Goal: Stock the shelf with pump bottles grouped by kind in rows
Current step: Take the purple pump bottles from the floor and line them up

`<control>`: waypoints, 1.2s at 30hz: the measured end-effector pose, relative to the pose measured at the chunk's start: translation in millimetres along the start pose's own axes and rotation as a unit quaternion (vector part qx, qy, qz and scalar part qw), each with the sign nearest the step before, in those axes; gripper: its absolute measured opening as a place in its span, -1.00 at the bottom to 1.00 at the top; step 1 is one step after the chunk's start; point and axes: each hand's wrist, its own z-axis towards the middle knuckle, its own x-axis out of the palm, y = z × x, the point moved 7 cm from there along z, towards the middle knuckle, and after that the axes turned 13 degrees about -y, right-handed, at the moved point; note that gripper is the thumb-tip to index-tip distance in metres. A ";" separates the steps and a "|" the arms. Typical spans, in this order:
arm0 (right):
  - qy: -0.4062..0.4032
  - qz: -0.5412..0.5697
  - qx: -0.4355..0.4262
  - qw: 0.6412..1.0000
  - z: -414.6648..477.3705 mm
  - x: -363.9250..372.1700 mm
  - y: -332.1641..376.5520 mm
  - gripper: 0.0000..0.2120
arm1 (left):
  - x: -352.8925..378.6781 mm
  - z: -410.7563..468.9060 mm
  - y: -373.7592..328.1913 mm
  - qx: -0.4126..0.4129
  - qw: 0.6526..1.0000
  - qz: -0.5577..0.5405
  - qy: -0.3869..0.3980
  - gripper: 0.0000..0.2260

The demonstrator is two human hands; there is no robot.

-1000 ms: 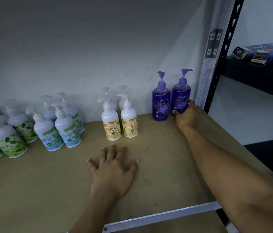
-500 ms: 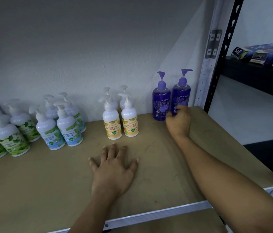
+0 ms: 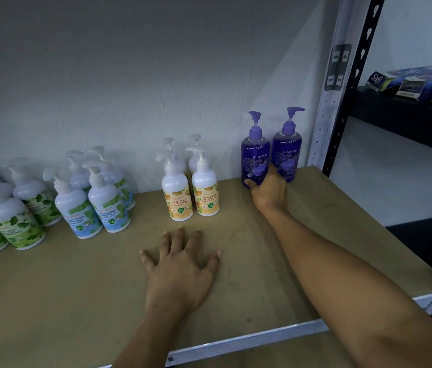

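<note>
Grips the left purple bottle (image 3: 254,158) low with the right hand (image 3: 269,191), upright, long axis vertical, spout forward. Rests the left hand (image 3: 180,269) flat, fingers spread, on the shelf (image 3: 76,288).

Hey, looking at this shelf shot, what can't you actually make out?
All in the head view:
- Green-label bottles: the picture's left edge cuts the row, so no count.
- Rear yellow-label bottles: the front pair hides all but their pumps.
- Left purple bottle: the right hand covers its base.
- Boxes on the dark shelf: cut by the right edge, small print unreadable.
</note>
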 end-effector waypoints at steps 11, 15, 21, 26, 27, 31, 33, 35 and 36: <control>0.009 0.003 0.006 1.000 -2.7 -0.3 1.1 -0.44 | 1.6 0.8 1.5 0.002 1.000 -0.003 0.001 -0.33; 0.031 -0.030 0.009 0.999 -24.6 -8.5 1.4 -0.38 | 0.0 0.9 1.0 0.004 1.000 -0.009 -0.002 -0.34; 0.220 -0.237 -0.192 0.926 -100.1 -28.4 29.5 -0.29 | -2.4 -1.5 1.7 0.015 0.999 -0.035 0.005 -0.44; 0.330 -0.281 -0.239 0.869 -162.4 -57.7 47.9 -0.31 | -15.5 -11.9 23.3 0.066 0.997 -0.037 0.022 -0.49; 0.342 -0.285 -0.235 0.864 -171.1 -63.4 50.7 -0.30 | -19.3 -16.8 31.2 0.073 0.996 -0.035 0.023 -0.48; 0.356 -0.298 -0.226 0.856 -198.0 -85.1 58.8 -0.29 | -34.8 -41.2 59.6 0.053 0.998 -0.022 0.035 -0.46; 0.357 -0.305 -0.216 0.856 -205.7 -95.7 58.3 -0.30 | -40.2 -53.1 65.2 0.046 0.998 -0.016 0.041 -0.45; 0.353 -0.315 -0.213 0.855 -210.8 -105.2 57.1 -0.29 | -44.3 -63.8 67.3 0.043 0.998 -0.014 0.037 -0.45; 0.349 -0.320 -0.212 0.855 -212.8 -109.2 56.7 -0.28 | -45.8 -68.3 67.8 0.043 0.998 -0.013 0.034 -0.45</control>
